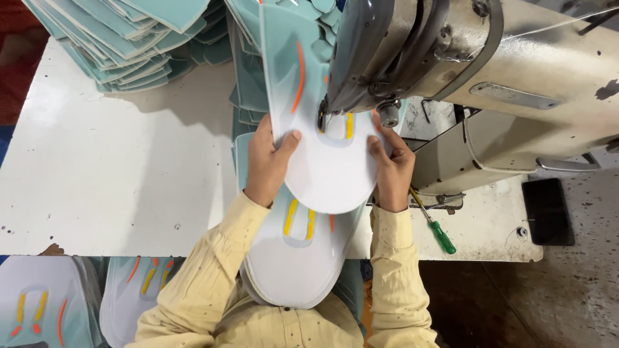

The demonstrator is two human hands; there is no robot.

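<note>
Pale teal and white, the shoe upper panel (pixel 325 164) sits right under the head of the industrial sewing machine (pixel 451 71), its rounded end towards the person. Left hand (pixel 267 161) grips the panel's left edge, thumb pressed on top, fingers tucked beneath. Right hand (pixel 390 169) clamps the right edge just beside the needle area, thumb on top as well. Both yellow-sleeved forearms reach up from the bottom of the view. A second finished panel (pixel 296 258) with yellow stripes lies beneath, hanging over the near edge of the white surface (pixel 116 174). Stacks of teal cut pieces (pixel 129 38) are piled at the far left. A green-handled screwdriver (pixel 435 225) lies on the surface near the right wrist, beside the machine's base. More panels (pixel 58 303) sit below the surface at lower left.
</note>
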